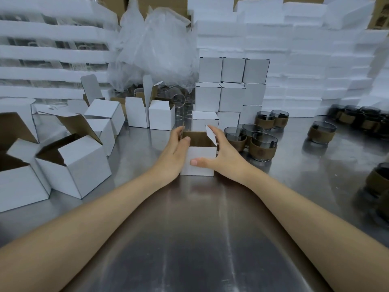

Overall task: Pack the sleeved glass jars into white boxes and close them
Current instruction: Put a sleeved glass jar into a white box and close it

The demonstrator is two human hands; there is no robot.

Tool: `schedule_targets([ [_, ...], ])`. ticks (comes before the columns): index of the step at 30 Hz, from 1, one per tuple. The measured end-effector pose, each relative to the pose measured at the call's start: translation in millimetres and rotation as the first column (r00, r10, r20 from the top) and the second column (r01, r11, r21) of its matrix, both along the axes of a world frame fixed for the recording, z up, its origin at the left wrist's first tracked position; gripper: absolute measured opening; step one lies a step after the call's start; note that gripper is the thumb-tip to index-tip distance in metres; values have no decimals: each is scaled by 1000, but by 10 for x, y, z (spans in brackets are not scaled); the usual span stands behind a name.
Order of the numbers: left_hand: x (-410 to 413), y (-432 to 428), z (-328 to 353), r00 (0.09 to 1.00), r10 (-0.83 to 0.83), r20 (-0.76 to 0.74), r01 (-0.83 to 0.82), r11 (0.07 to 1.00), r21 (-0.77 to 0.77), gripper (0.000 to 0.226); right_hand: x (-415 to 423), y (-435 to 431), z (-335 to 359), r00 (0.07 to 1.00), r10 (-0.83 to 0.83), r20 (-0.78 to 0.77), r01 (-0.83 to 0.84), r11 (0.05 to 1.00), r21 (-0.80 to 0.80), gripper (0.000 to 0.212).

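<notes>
A small white box (200, 153) stands open-topped on the steel table (200, 239) at the centre, its brown inside showing. My left hand (174, 153) holds its left side, thumb hooked over the rim and fingers on the left flap. My right hand (219, 153) holds the right side, thumb across the front face and fingers behind the raised right flap. What is inside the box is hidden. Sleeved glass jars (263, 147) with brown bands cluster just right of the box.
Open white boxes (75, 167) lie at the left. Closed boxes (229, 89) are stacked behind the centre. More sleeved jars (322, 131) stand at the right and far right. Foam sheets (305, 60) and a plastic bag (155, 45) fill the back.
</notes>
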State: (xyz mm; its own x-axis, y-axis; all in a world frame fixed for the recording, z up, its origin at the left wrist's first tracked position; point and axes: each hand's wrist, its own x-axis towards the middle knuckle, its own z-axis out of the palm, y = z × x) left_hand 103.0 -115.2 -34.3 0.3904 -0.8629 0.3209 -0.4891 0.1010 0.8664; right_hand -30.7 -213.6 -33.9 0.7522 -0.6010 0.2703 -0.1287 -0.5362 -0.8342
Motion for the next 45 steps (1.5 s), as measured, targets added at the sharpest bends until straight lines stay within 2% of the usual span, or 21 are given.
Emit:
schedule_targets([
  [6, -48, 69, 10, 1000, 0, 26, 1, 999, -42, 60, -21, -9, 11, 1000, 24, 12, -24, 1000, 18, 99],
  [8, -25, 60, 5, 1000, 31, -1, -31, 996, -79, 65, -19, -3, 12, 999, 18, 44, -21, 998, 66, 95],
  [10, 4, 15, 0, 991, 72, -113, -83, 991, -101, 54, -21, -26, 6, 995, 4, 103, -21, 985, 171, 78],
  [12, 32, -47, -8, 952, 90, -294, -131, 983, -125, 33, -21, -67, -11, 991, -8, 134, -24, 971, 239, 61],
  [14, 63, -82, -23, 929, 86, -361, -149, 977, -150, 35, -6, -113, -37, 988, -22, 155, -19, 965, 260, 55],
  [16, 62, -72, -24, 941, 63, -332, -113, 984, -135, 40, 13, -120, -53, 980, -26, 198, -21, 972, 233, 54],
  [19, 77, -66, -19, 949, 50, -312, -79, 994, -80, 35, 22, -88, -5, 964, -41, 264, 4, 990, 139, 69],
  [21, 87, -65, -3, 955, 57, -290, -73, 996, -44, 39, 19, -121, 7, 956, -91, 278, 52, 988, 146, 68],
  [25, 75, -37, -9, 972, 41, -230, -45, 999, -11, 39, -12, -162, -3, 946, -240, 218, 200, 961, 190, 25],
  [26, 69, -36, -13, 981, 34, -192, -39, 999, -22, 38, -14, -165, -2, 941, -274, 200, 240, 954, 179, 22],
  [28, 76, -23, -38, 995, 43, -87, -49, 996, -71, 38, -12, -165, 2, 940, -293, 174, 260, 946, 192, 29],
  [30, 84, 1, -46, 997, 68, -42, -73, 989, -126, 39, 7, -146, 10, 953, -275, 125, 246, 947, 206, 43],
  [33, 70, -46, -13, 991, 23, -135, -30, 998, -49, 57, 12, -67, 19, 959, -282, 36, 278, 957, 82, 54],
  [35, 56, -104, 16, 962, 2, -271, 9, 999, 38, 68, 16, -22, 30, 950, -307, 50, 308, 951, -13, 52],
  [36, 73, -103, 2, 957, -15, -290, 30, 998, 47, 71, 16, -10, 35, 949, -308, 69, 312, 948, -55, 50],
  [39, 6, -38, -16, 998, -55, -38, 60, 988, 145, 113, 3, -3, 30, 952, -294, 86, 303, 944, -130, 48],
  [40, 6, -13, -25, 999, -51, -2, 51, 987, 153, 123, 1, -4, 17, 949, -299, 99, 310, 941, -134, 50],
  [42, 37, -19, -60, 1000, -16, -18, 18, 992, 126, 129, -4, -36, 9, 912, -368, 180, 388, 917, -90, 51],
  [44, 77, -47, -61, 998, 47, -52, -41, 994, 97, 127, -19, -95, 20, 856, -457, 243, 483, 874, -57, 39],
  [45, 99, -58, -55, 993, 90, -77, -83, 993, 86, 125, -31, -128, 19, 846, -483, 224, 509, 857, -77, 31],
])
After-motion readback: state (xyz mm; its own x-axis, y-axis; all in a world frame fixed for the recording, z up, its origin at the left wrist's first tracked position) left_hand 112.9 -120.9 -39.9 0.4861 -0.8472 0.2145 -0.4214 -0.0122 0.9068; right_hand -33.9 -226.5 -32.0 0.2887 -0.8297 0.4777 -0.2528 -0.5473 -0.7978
